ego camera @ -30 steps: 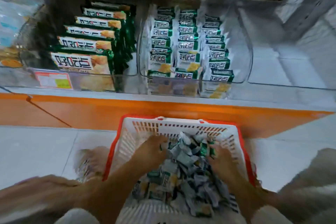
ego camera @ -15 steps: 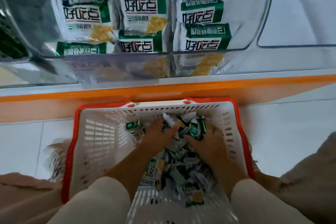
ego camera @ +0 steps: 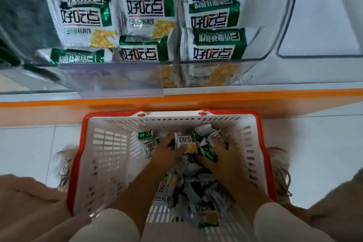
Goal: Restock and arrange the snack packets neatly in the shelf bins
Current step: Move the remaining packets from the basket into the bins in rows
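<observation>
Nearest the camera, two cream sleeves [ego camera: 110,226] are seen reaching down into a white basket [ego camera: 110,153] with an orange rim, which is set on the pale tiled floor [ego camera: 25,147] between two shoes [ego camera: 65,165]. The basket's right half is filled with a loose heap of snack packets [ego camera: 196,188], green and white with a yellow biscuit pictured on them.

The left hand [ego camera: 167,149] is curled into the heap, and a packet is gripped at its fingertips. The right hand [ego camera: 218,155] is curled likewise, and green-ended packets are clutched under its fingers. Between the two hands one upright packet [ego camera: 185,140] is turned face up, and the brand 好吃点 can be read on it in bold black characters. The same name is made out sideways on a packet lower in the heap.

Beyond the basket, the orange shelf edge [ego camera: 255,96] is crossed by a clear label holder [ego camera: 117,82]; no writing can be read in it. Above it, a clear bin [ego camera: 255,70] is filled with three rows of shelved packets [ego camera: 218,45], each marked 好吃点 on a white panel beside a green band. A smaller line is printed beneath, ending in what looks like 核桃饼; the rest is too blurred to read. A second clear bin [ego camera: 314,56] is seen to the right.

Compared with half a second ago, both hands are placed much as before, but the readable packet has been raised between them. A second ago, a further bin of larger packets was in view on the left; it is now out of frame.
</observation>
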